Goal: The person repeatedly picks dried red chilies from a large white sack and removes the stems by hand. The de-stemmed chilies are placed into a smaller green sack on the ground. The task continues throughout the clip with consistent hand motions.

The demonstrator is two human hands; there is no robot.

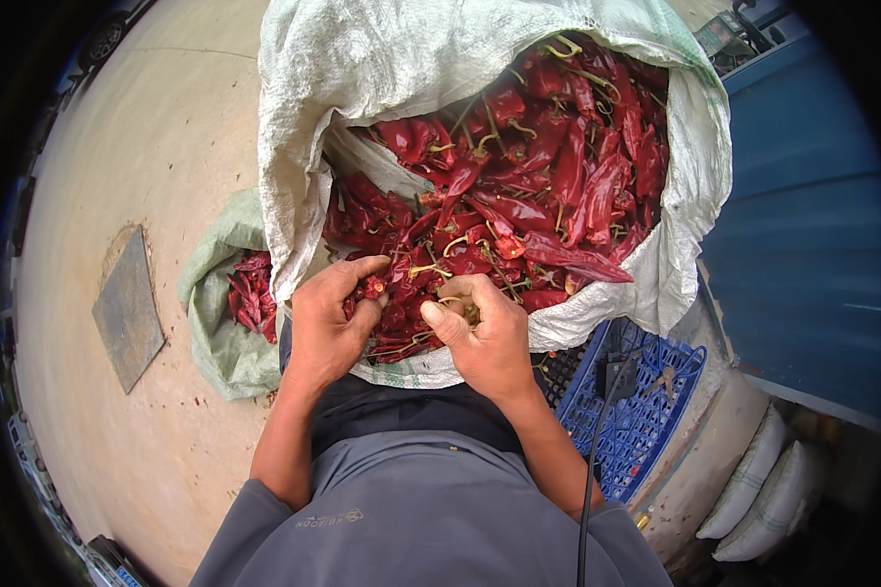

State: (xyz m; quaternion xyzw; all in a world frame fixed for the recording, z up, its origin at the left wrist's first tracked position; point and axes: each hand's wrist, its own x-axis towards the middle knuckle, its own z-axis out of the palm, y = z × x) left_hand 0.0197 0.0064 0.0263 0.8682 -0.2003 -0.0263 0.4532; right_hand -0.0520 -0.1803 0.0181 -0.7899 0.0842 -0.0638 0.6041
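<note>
A large white woven sack [411,66] lies open before me, filled with dried red chili peppers [528,183], many with pale stems. My left hand [338,315] is at the sack's near left side, its thumb and fingers curled around a red chili pepper [372,287] whose end shows between them. Just right of it, my right hand [484,330] pinches thin pepper stems [471,312] between thumb and bent fingers. More peppers lie below and between the two hands, above the sack's near rim.
A smaller pale green sack [224,359] with red peppers stands at the left on the concrete floor. At the right are a blue plastic crate [631,425] with a cable, a blue panel [807,220] and filled white sacks [752,484]. A dark plate [131,315] lies far left.
</note>
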